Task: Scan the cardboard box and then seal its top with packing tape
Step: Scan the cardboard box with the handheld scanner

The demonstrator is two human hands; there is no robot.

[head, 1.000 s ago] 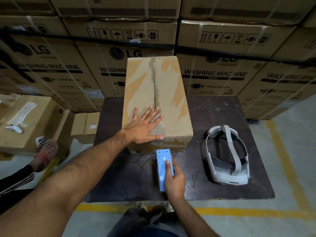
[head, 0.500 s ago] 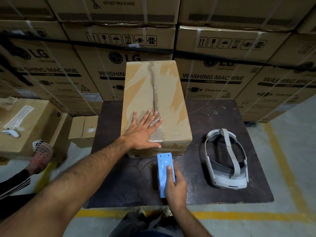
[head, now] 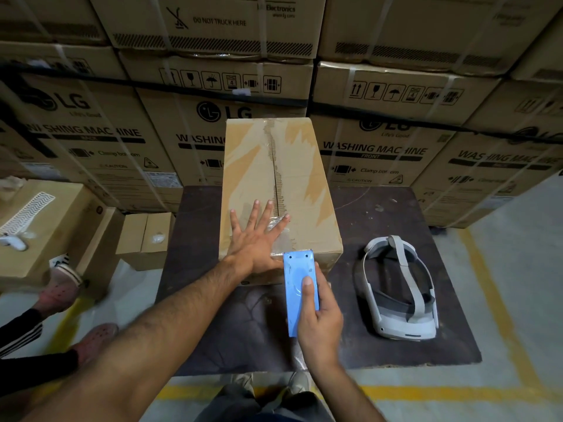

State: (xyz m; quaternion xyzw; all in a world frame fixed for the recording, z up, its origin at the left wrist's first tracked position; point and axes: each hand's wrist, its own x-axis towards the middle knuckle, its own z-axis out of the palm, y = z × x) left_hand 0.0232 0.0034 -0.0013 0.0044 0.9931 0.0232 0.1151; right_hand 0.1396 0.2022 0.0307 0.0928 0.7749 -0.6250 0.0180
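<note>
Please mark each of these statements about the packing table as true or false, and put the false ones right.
1. The left hand lies flat, fingers spread, on top of the cardboard box. True.
2. The right hand holds a red marker. False: it holds a blue tape dispenser, whose toothed end sits at the box's near top edge.
3. A white VR headset lies on the dark table, to the right of the box. True.
4. The box's top seam is covered with fresh tape along its whole length. False: the seam shows as a dark gap, with clear tape only at the near end.
5. The box stands on the floor. False: it stands on the table.
</note>
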